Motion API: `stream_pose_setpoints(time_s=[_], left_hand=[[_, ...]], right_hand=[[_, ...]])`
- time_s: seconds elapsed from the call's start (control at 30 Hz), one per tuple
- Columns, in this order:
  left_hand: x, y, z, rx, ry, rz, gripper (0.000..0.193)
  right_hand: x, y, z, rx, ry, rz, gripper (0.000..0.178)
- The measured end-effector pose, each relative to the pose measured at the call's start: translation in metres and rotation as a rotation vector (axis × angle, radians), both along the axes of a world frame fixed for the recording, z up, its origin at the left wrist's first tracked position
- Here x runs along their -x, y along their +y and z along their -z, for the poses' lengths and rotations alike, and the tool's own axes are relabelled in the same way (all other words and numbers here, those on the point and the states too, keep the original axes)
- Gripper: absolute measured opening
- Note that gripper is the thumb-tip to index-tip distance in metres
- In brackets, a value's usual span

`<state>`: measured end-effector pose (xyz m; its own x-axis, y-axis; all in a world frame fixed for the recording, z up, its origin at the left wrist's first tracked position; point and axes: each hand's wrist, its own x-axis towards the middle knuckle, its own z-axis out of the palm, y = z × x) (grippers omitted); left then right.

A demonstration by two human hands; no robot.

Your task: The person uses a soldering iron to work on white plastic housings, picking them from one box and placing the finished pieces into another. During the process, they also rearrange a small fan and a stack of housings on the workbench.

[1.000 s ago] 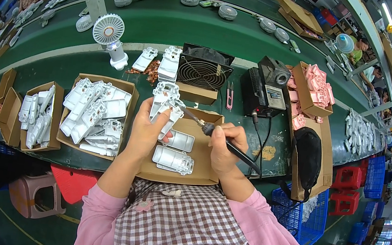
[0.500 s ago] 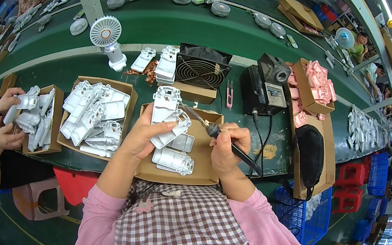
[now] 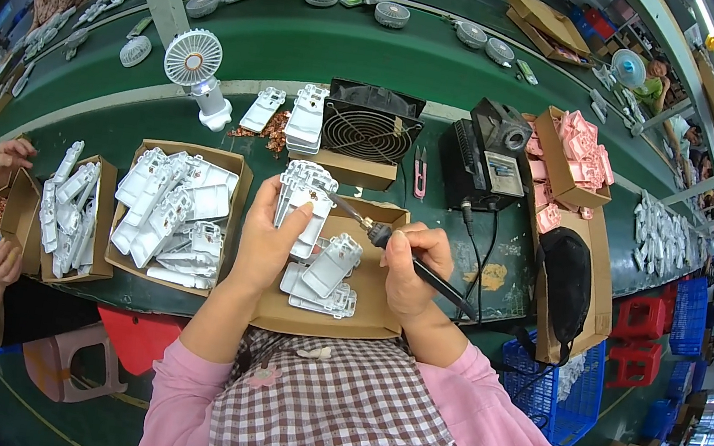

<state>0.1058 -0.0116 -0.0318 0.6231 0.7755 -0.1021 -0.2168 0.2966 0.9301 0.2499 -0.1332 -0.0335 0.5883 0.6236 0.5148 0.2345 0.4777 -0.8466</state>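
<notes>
My left hand [image 3: 269, 234] is closed around white plastic fan housings [image 3: 306, 233], held over the near cardboard box, with the thumb pressing on their face. In my right hand [image 3: 420, 266] is a soldering iron [image 3: 381, 235], gripped like a pen. Its tip reaches the upper end of the held housings; whether it touches them I cannot tell. Below, in the cardboard box [image 3: 375, 323], several loose white housings [image 3: 335, 265] lie overlapped. The black soldering station [image 3: 464, 165] stands beyond my right hand, with cables running down from it.
A box of white housings [image 3: 174, 208] stands to the left. Beyond it are a co-worker's hands [image 3: 12, 159] and another filled box [image 3: 69, 221]. A black fume fan [image 3: 370, 125], a small white fan [image 3: 197, 67], pink tweezers [image 3: 420, 177] and boxes of pink parts [image 3: 578, 153] line the back.
One housing from my left hand now lies on the pile in the box. The iron tip has shifted slightly left. The co-worker's hands have let go of a housing. Fans on the conveyor have moved left.
</notes>
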Motion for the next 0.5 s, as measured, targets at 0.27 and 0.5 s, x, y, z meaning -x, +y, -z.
stream_pose_setpoints(time_s=[0.27, 0.5], left_hand=[[-0.002, -0.002, 0.009, -0.290, 0.079, -0.192, 0.038], [-0.002, -0.009, 0.002, -0.205, 0.093, -0.177, 0.038]], right_hand=[[0.000, -0.002, -0.002, 0.073, 0.002, -0.005, 0.014], [0.003, -0.003, -0.002, 0.116, 0.012, -0.003, 0.016]])
